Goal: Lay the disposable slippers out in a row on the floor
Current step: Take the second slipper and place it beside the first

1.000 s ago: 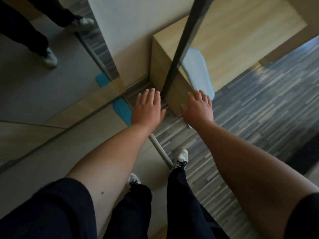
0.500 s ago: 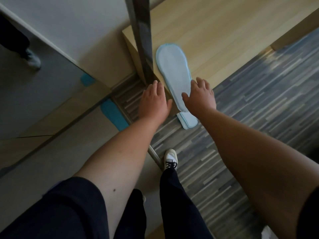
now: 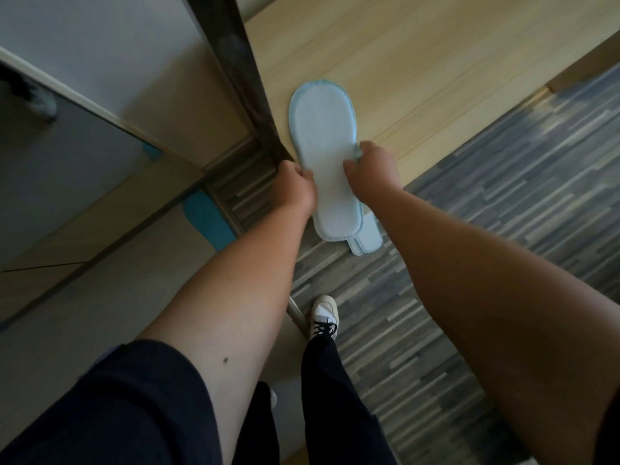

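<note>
We see the floor (image 3: 469, 263) in grey stripes over the right and bottom of the frame. Above it, in the upper middle, is a pale wood tabletop (image 3: 419, 62), low and wide. A dark post (image 3: 235, 62) runs down from the top to its near corner.

The slippers (image 3: 327, 146) lie in a flat blue stack in the middle of the frame. Most of the stack rests on the tabletop, and its near end sticks out over the floor.

Our left hand (image 3: 297, 184) holds the stack's left edge. Our right hand (image 3: 372, 166) pinches the right edge. Both hands are closed on it.

We think this is the pick-up step. No slipper is on the floor yet. Next we should lift the stack, bring it down, and peel off one slipper at a time, side by side.
</note>
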Action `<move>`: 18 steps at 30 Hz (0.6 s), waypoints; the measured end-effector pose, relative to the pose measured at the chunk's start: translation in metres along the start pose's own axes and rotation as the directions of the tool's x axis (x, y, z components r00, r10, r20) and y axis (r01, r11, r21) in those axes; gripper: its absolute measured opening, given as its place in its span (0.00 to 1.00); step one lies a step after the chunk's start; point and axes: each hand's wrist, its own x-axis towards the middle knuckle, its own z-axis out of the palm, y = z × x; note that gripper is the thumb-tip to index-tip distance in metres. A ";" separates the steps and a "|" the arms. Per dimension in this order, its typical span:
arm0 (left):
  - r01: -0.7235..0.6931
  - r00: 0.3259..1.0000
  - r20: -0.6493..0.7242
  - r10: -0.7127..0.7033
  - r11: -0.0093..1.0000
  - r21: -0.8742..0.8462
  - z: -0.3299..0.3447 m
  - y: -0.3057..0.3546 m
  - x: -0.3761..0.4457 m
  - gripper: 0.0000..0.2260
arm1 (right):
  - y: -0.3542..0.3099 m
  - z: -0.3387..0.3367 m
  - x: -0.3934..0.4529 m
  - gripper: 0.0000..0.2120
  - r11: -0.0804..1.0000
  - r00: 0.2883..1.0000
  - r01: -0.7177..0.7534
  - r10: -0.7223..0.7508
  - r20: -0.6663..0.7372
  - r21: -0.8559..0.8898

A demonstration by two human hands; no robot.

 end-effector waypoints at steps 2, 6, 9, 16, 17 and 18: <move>0.024 1.000 0.008 -0.023 0.999 -0.032 -0.004 -0.007 -0.001 0.11 | 0.000 -0.001 -0.009 0.13 0.990 0.995 -0.089 0.084 0.043 0.109; 0.114 0.990 0.108 -0.093 0.973 -0.200 -0.015 -0.033 -0.017 0.06 | 0.008 0.001 -0.043 0.09 0.929 0.971 -0.229 0.196 0.138 0.290; 0.187 0.972 0.187 -0.140 0.946 -0.265 -0.028 -0.064 -0.038 0.03 | 0.015 0.013 -0.079 0.09 0.854 0.938 -0.338 0.268 0.222 0.395; 0.324 0.939 0.244 -0.242 0.858 -0.397 -0.098 -0.153 -0.083 0.07 | -0.023 0.070 -0.161 0.08 0.821 0.887 -0.398 0.230 0.400 0.410; 0.335 0.937 0.240 -0.252 0.841 -0.424 -0.115 -0.167 -0.085 0.07 | -0.036 0.081 -0.169 0.06 0.829 0.887 -0.382 0.204 0.415 0.409; 0.342 0.936 0.235 -0.260 0.824 -0.451 -0.132 -0.180 -0.088 0.08 | -0.051 0.092 -0.177 0.05 0.843 0.888 -0.359 0.176 0.425 0.400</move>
